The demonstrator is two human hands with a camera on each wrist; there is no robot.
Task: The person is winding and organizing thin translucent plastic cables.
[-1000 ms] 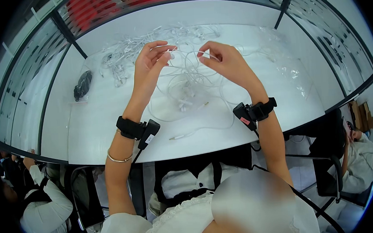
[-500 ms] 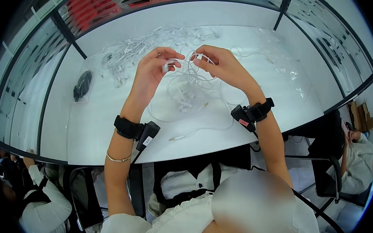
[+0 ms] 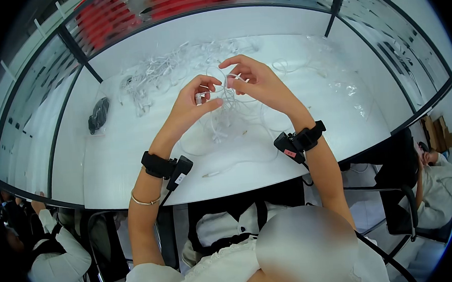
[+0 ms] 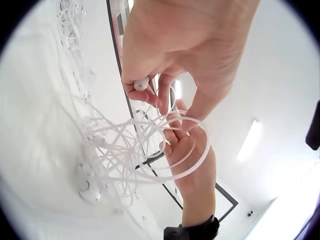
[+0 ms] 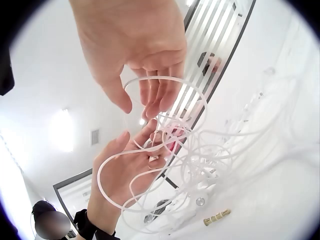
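Observation:
A tangle of white earphone cables (image 3: 228, 97) hangs between the two hands above the table. My left hand (image 3: 190, 103) holds a white round-ended piece (image 4: 141, 84) in its curled outer fingers. Its thumb (image 4: 202, 109) reaches out beside a cable loop. My right hand (image 3: 256, 82) has its fingers curled round the white cable (image 5: 165, 78), with the thumb (image 5: 120, 97) apart from the fingertips. Several strands drop from the hands to the table, where a gold jack plug (image 5: 217, 217) and round earbuds (image 5: 200, 201) lie under the tangle.
More tangled white cables (image 3: 154, 68) lie along the back left. A black bundle in plastic (image 3: 98, 115) sits at the left edge, clear plastic bags (image 3: 349, 89) at the right. Another plug (image 3: 211, 174) lies near the front edge. Low partitions (image 3: 208, 25) surround the white table.
My left hand has moved right and down, closer to the right hand. The white piece has shifted from its thumb into its curled fingers. The right hand has moved slightly left.

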